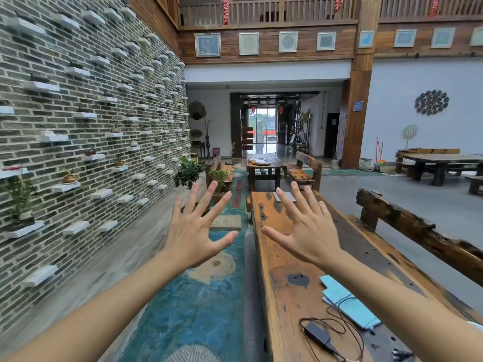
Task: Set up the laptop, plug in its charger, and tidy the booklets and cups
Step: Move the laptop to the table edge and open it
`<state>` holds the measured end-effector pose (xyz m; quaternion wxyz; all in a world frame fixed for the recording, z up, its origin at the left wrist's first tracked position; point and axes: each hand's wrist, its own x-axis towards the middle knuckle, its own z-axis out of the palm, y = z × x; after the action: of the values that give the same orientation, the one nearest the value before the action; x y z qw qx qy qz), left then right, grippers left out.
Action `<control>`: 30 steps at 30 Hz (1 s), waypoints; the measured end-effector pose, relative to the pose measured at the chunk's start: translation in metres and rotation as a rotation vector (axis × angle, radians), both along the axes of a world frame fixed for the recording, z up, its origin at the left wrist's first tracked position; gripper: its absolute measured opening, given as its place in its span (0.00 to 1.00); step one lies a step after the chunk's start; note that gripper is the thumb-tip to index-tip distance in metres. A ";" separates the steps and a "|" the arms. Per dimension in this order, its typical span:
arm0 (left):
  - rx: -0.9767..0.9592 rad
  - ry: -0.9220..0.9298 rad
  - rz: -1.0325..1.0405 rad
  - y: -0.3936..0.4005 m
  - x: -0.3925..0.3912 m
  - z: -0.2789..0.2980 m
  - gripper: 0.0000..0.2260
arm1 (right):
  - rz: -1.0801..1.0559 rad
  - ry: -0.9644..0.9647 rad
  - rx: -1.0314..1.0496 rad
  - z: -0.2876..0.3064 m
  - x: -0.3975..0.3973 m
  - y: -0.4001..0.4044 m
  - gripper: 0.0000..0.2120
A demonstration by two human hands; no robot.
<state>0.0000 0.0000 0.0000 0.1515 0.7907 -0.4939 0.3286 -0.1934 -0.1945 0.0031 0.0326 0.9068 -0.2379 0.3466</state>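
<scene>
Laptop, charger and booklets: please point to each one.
laptop (285, 196), head view, on its closed lid.
charger (317, 334), head view, on the black power brick.
booklets (350, 304), head view, on the top blue cover.

- Two hands are showing: the left hand and the right hand.
- One closed laptop is lying on the long table.
- One charger is lying there too.
- Light blue booklets are overlapping; at least three are showing.
- One bench is standing alongside.
</scene>
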 end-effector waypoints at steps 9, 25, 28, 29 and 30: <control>0.046 0.041 0.024 -0.104 0.122 -0.028 0.36 | 0.012 0.049 0.031 -0.020 0.121 -0.106 0.45; 0.069 0.085 0.031 -0.253 0.324 -0.053 0.36 | 0.009 0.101 0.066 -0.053 0.327 -0.253 0.45; 0.062 0.090 0.018 -0.288 0.376 -0.054 0.36 | 0.000 0.099 0.059 -0.057 0.378 -0.287 0.44; 0.059 0.091 0.015 -0.301 0.395 -0.053 0.36 | -0.003 0.098 0.055 -0.058 0.397 -0.299 0.44; 0.057 0.092 0.012 -0.314 0.414 -0.052 0.36 | -0.007 0.093 0.055 -0.059 0.417 -0.311 0.44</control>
<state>0.4143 -0.3140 -0.0523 0.1496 0.8118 -0.4910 0.2784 0.2232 -0.5058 -0.0560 0.0200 0.9216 -0.2487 0.2974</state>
